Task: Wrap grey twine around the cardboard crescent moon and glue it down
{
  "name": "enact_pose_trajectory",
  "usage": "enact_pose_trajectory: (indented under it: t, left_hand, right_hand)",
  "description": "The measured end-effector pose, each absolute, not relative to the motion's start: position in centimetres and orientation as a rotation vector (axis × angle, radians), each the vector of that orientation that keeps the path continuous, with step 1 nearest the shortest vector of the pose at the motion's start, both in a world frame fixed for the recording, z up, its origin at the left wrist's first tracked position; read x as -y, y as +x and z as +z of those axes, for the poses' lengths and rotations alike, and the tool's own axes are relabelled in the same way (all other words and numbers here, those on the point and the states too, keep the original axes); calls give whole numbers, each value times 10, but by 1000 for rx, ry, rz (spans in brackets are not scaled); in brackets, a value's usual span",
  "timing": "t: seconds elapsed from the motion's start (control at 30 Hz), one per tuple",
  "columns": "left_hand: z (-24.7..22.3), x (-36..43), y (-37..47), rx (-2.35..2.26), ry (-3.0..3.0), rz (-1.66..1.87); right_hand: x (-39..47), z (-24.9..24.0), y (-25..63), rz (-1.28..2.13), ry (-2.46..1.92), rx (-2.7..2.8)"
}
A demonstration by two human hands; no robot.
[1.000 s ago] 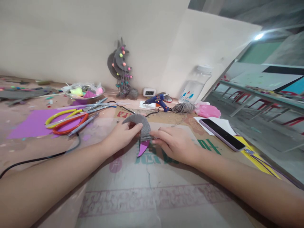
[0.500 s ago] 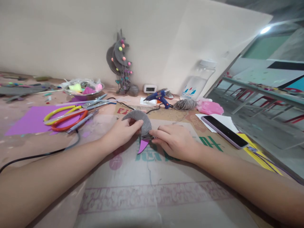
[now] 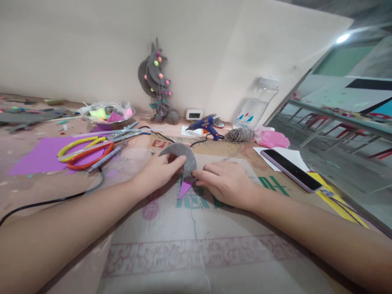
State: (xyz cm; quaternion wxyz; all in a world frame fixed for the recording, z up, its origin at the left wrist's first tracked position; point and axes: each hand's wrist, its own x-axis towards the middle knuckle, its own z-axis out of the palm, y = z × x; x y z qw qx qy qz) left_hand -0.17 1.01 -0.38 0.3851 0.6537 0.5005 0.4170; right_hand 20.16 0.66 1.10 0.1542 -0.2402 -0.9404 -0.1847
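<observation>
A crescent piece [image 3: 189,160] is covered in grey yarn along most of its length, and its lower tip shows bare purple [image 3: 185,189]. My left hand [image 3: 163,168] grips the crescent's inner side, thumb on top. At the right edge, near where the grey meets the purple, the pinched fingers of my right hand [image 3: 222,179] touch the yarn; what lies between the fingertips is too small to tell. Beyond my right hand lies a coil of grey yarn [image 3: 239,135].
Scissors [image 3: 87,151] with yellow and red handles lie on purple sheet [image 3: 36,157] at left. Behind stand a bowl [image 3: 107,118], a clock [image 3: 194,114], a blue glue gun [image 3: 206,123] and a bottle [image 3: 257,102]. A phone [image 3: 290,169] lies right; a grey moon decoration [image 3: 156,73] is against the wall.
The fingers of my right hand have closed in at the crescent's right edge, and the dark strand seen below them no longer shows. My left hand keeps its grip.
</observation>
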Motion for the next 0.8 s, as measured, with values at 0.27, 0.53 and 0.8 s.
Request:
enact_pose_trajectory:
  t: [0.27, 0.53, 0.8]
  left_hand:
    - [-5, -10, -3, -1326, 1663, 1073]
    - [-5, -10, -6, -1386, 1704, 1016]
    - [-4, -9, -5, -1335, 1708, 1036]
  right_hand:
    - [-7, 11, 202, -513, -713, 2696]
    - [-6, 13, 205, -388, -751, 2695]
    - [-1, 15, 200, -474, -761, 2703]
